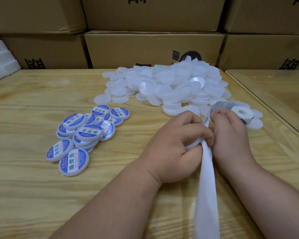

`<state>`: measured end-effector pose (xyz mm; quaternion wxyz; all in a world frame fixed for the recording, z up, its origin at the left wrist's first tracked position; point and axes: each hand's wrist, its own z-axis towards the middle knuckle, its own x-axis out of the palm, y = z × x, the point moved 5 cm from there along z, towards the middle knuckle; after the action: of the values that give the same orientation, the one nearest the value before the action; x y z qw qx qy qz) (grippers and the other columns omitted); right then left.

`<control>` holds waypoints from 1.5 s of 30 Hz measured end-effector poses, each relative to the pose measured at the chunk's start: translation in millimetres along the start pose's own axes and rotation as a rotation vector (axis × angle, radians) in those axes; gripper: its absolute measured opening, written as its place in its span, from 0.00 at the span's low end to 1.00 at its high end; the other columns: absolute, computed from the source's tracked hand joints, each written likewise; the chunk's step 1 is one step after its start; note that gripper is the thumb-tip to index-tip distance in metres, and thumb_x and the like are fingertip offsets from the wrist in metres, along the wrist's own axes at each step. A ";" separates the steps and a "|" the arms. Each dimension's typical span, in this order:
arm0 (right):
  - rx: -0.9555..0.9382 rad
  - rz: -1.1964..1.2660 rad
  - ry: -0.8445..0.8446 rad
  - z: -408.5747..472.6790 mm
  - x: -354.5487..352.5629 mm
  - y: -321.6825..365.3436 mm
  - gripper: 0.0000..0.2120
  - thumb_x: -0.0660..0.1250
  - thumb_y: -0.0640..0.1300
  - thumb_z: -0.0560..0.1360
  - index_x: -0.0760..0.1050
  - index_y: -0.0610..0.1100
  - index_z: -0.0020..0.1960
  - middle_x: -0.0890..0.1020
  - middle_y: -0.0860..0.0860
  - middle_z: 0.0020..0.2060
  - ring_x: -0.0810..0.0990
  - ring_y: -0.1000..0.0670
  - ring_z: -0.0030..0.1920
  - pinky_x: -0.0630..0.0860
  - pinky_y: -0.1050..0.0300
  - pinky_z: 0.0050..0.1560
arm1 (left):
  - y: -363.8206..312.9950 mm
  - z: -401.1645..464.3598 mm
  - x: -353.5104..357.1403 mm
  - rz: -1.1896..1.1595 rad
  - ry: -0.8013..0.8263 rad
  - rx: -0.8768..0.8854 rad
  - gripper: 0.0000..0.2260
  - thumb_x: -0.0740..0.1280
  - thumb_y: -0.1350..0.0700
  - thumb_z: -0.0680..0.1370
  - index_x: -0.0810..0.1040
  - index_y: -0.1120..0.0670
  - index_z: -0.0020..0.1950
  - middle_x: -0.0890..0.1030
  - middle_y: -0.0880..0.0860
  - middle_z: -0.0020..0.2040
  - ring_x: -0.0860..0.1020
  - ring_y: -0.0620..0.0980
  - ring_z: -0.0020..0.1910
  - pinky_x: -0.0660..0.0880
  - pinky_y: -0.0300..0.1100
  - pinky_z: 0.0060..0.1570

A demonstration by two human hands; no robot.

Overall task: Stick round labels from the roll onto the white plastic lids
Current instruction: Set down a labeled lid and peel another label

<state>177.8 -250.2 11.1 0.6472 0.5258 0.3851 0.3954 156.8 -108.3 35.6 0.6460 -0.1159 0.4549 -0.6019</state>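
Across the back of the wooden table (41,94), in front of a wall of stacked cardboard boxes (154,47), lies a big heap of bare white lids (171,83). It is by far the largest group in view, so most of the work looks to be still ahead.

Nearer and to the left sits a much smaller pile of labelled lids (83,133), each with a blue and white round sticker on top, some lying on one another. By rough count they number about a dozen, though the lids underneath are partly hidden. That pile is the finished share, and it is small beside the heap.

From the bottom edge a long white strip of backing paper (207,187) runs up between the two hands. It looks bare, a sign that its labels are already used.

At the right edge of the heap stands the label roll (242,112), just beyond the right hand (230,135); how many labels it holds cannot be told.

Both hands meet over the strip. The left hand (173,144) has its fingers curled around what seems to be a white lid, mostly hidden in the palm. The right hand's fingers are bent and pinch the strip, where a blue edge of a label (206,120) shows. I judge one more lid is being labelled.
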 end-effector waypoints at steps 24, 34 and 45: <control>-0.054 -0.057 0.293 -5.5 20.0 -3.5 0.07 0.69 0.37 0.76 0.77 0.43 0.40 0.72 0.46 0.32 0.68 0.50 0.33 0.66 0.53 0.36 | 33.3 1.0 -11.8 0.022 -0.233 -0.308 0.17 0.67 0.51 0.75 0.70 0.34 0.58 0.79 0.37 0.50 0.77 0.38 0.53 0.71 0.29 0.47; -0.055 -0.013 0.318 -7.6 22.1 -0.4 0.10 0.65 0.44 0.66 0.81 0.52 0.45 0.70 0.57 0.23 0.66 0.58 0.23 0.65 0.67 0.24 | 40.4 0.0 -14.1 -0.006 -0.296 -0.389 0.13 0.70 0.51 0.77 0.73 0.36 0.56 0.79 0.42 0.46 0.79 0.40 0.45 0.75 0.35 0.43; -0.071 0.024 0.265 -9.4 17.3 6.0 0.19 0.59 0.39 0.64 0.77 0.49 0.52 0.64 0.50 0.24 0.59 0.50 0.25 0.58 0.62 0.25 | 48.7 -3.5 -25.5 -0.155 -0.512 -0.548 0.11 0.65 0.60 0.77 0.80 0.44 0.44 0.81 0.46 0.40 0.74 0.37 0.31 0.68 0.28 0.28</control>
<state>175.3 -230.0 14.3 0.6039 0.4503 0.4467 0.4827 190.6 -72.3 11.2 0.6365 -0.4649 0.4126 -0.4566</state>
